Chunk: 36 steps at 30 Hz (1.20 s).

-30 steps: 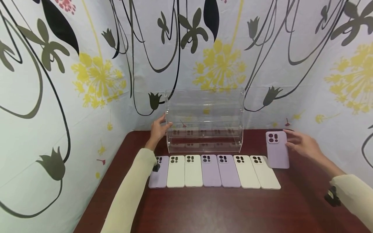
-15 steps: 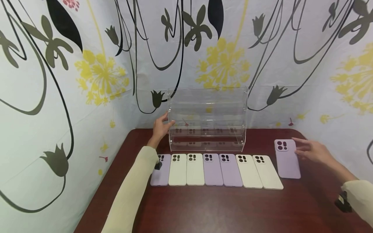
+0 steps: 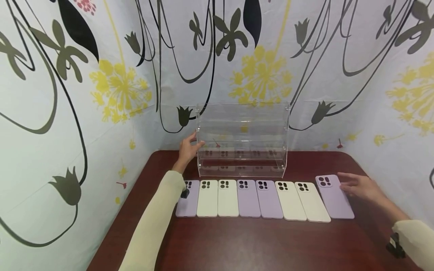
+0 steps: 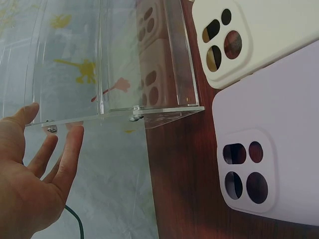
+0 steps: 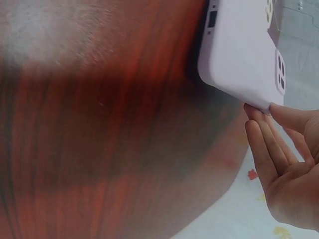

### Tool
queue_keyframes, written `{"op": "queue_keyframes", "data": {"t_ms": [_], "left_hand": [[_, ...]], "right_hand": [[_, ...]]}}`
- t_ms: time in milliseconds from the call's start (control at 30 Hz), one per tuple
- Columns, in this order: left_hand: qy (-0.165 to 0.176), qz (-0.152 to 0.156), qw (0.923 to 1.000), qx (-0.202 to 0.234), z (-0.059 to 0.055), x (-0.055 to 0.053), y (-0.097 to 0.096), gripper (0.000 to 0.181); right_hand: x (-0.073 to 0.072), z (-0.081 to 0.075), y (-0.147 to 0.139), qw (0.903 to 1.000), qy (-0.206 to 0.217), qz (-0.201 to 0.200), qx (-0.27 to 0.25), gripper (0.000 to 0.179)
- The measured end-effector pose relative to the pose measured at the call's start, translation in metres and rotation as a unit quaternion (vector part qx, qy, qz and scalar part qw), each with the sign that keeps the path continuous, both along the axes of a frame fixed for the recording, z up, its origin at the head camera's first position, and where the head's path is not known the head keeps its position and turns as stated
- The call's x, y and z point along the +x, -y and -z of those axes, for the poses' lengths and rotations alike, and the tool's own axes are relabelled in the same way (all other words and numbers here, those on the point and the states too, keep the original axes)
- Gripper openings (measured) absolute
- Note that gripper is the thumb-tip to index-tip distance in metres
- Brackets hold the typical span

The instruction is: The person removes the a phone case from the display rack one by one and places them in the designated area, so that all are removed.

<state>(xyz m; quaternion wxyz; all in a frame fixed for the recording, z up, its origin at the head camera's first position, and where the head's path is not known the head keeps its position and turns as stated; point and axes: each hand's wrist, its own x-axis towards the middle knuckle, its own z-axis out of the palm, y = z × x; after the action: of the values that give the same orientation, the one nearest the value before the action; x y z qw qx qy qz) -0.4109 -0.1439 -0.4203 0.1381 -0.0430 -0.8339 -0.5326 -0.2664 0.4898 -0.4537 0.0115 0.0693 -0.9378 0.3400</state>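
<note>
At the right end of a row of phone cases, my right hand (image 3: 362,190) pinches a lilac phone case (image 3: 335,199) by its upper right edge. In the right wrist view, thumb and fingertips grip the edge of this lilac case (image 5: 239,55), which is tilted close over the table. My left hand (image 3: 188,150) holds the left side of a clear acrylic tiered rack (image 3: 242,131). The left wrist view shows that hand (image 4: 35,174) with its thumb and fingers at the side panel of the rack (image 4: 117,115).
Several white and lilac cases lie side by side before the rack, among them a white case (image 3: 313,203) next to the held one and a lilac case (image 3: 187,201) partly behind my left sleeve. Beneath is a dark red wooden table (image 3: 254,244). Patterned cloth (image 3: 305,75) hangs behind.
My right hand has brought the lilac case rightward and down to the right end of the row, and the case now leans lower. The left hand stays at the rack.
</note>
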Motion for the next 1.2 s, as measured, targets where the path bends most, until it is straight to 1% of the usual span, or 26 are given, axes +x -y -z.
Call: {"op": "queue_keyframes", "data": {"t_ms": [133,233,333,533,767,933,1033,1133,1200], "left_hand": [[-0.002,-0.001,1.0,-0.003,0.002,0.0,-0.001,0.068],[-0.001,0.002,1.0,0.003,0.001,0.0,-0.002,0.068],[0.0,0.007,0.9999,0.008,0.001,0.0,-0.002,0.068],[-0.003,0.008,0.9999,0.008,0.0,0.001,-0.001,0.068],[-0.001,-0.001,1.0,-0.001,0.001,0.0,-0.001,0.068],[-0.006,-0.005,1.0,0.001,0.0,0.001,0.0,0.067],[-0.005,-0.005,0.9999,-0.008,0.001,0.001,0.002,0.068],[-0.001,-0.002,0.9999,-0.014,0.001,0.001,0.004,0.069],[0.005,0.007,0.9998,-0.017,0.001,0.001,0.005,0.07]], "right_hand": [[0.005,0.005,0.003,0.9995,-0.002,0.016,0.029,0.057],[0.006,0.012,0.002,0.9983,-0.01,0.035,0.045,0.057],[0.006,0.017,0.0,0.9975,-0.016,0.044,0.052,0.057],[0.009,0.023,0.001,0.9947,-0.038,0.05,0.081,0.057],[0.01,0.03,-0.002,0.9897,-0.06,0.059,0.116,0.058],[0.006,0.032,-0.002,0.9879,-0.065,0.065,0.126,0.055],[0.004,0.032,-0.001,0.9869,-0.064,0.067,0.132,0.052],[0.0,0.031,-0.001,0.9873,-0.062,0.062,0.132,0.05],[-0.002,0.031,-0.001,0.9864,-0.075,0.058,0.134,0.046]]}}
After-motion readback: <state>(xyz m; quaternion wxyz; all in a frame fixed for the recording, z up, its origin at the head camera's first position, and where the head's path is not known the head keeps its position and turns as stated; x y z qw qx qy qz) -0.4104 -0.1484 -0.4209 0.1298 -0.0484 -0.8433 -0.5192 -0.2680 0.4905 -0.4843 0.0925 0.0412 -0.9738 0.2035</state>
